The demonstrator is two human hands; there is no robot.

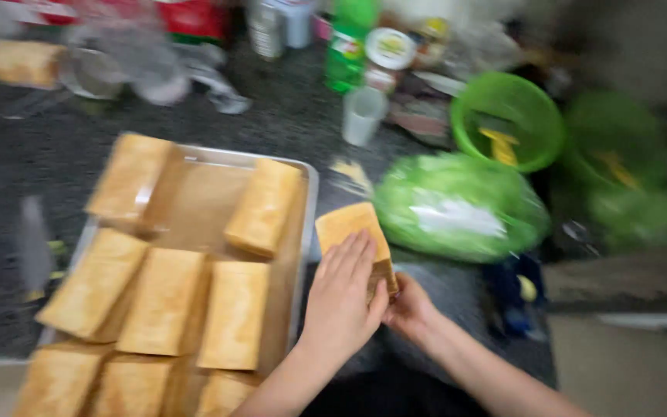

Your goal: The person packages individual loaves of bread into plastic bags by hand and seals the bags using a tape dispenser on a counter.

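Note:
A loaf-shaped block of toasted bread (347, 222) lies on the dark counter just right of a metal tray (308, 208). My left hand (341, 297) rests flat on top of the block. At its near end, my right hand (409, 309) grips it from below. Several similar golden bread blocks (167, 297) are stacked in rows on the tray. The picture is blurred by motion.
A bag of green lettuce (457, 205) lies right of the bread. Behind it stand a green bowl (507, 120), a white cup (362, 114), a green bottle (347, 46) and jars. A knife-like object (34, 243) lies left of the tray.

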